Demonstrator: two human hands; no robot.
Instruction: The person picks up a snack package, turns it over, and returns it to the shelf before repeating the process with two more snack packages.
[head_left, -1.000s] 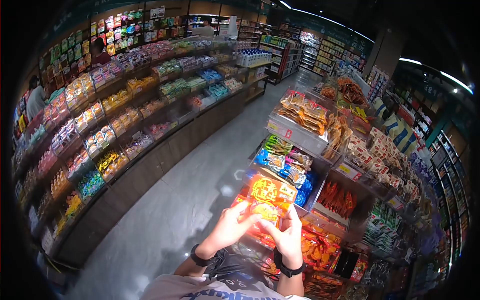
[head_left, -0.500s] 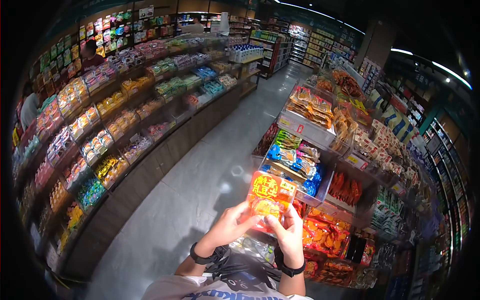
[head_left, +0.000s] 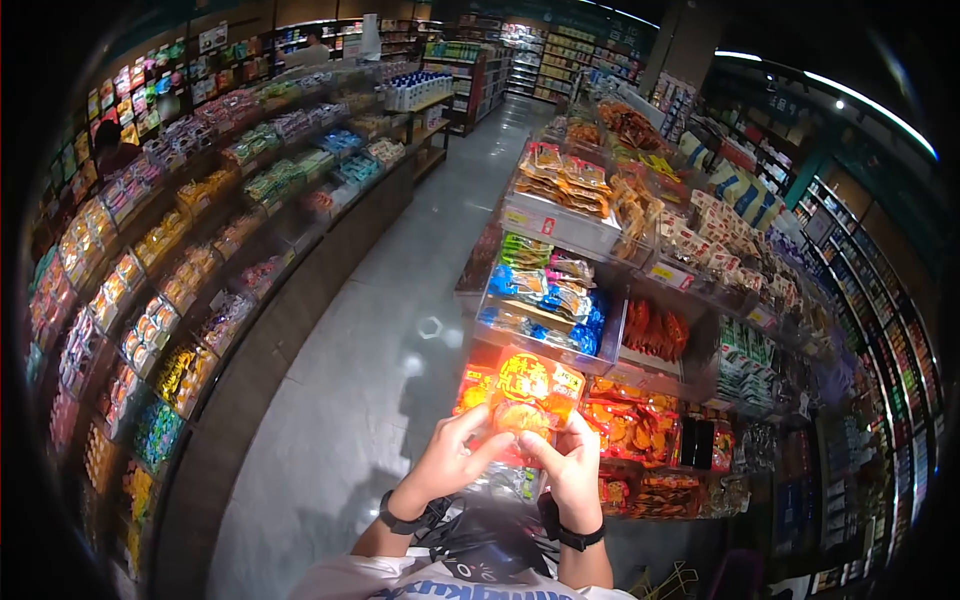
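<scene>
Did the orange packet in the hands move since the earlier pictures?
Yes. Against the blue-packet bin, the orange packet now sits lower in the view; earlier it overlapped more of that bin.

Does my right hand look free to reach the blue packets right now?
Probably not: the right hand helps the left hand hold the orange packet, which seems to sit between it and the blue packets.
</scene>
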